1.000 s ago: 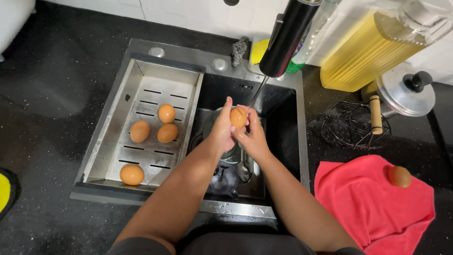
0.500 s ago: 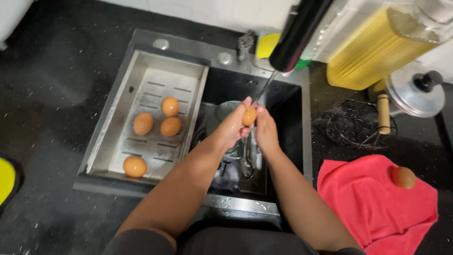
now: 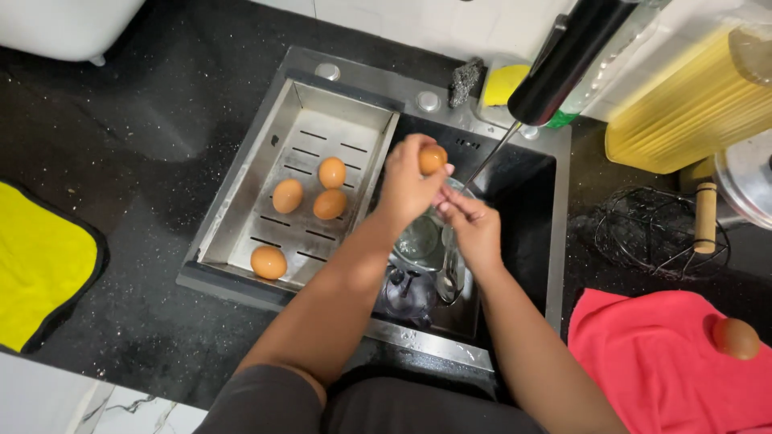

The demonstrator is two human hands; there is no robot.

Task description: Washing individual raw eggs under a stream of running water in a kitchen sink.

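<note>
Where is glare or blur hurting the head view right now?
Head view: glare washes the sink tray rim; the black faucet looms soft and out of focus; egg in the left hand is sharp; the basin beneath the right hand lies in shadow.

Four eggs point(image 3: 330, 205) lie in the drainer tray point(image 3: 241, 217) left of the sink point(image 3: 527, 209); a cloth point(image 3: 643, 362) carrying another egg point(image 3: 735, 337) lies right.

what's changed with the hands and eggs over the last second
The left hand now holds the egg alone and has carried it toward the tray; the right hand has let go. Four tray eggs and the egg on the red cloth are unmoved.
</note>
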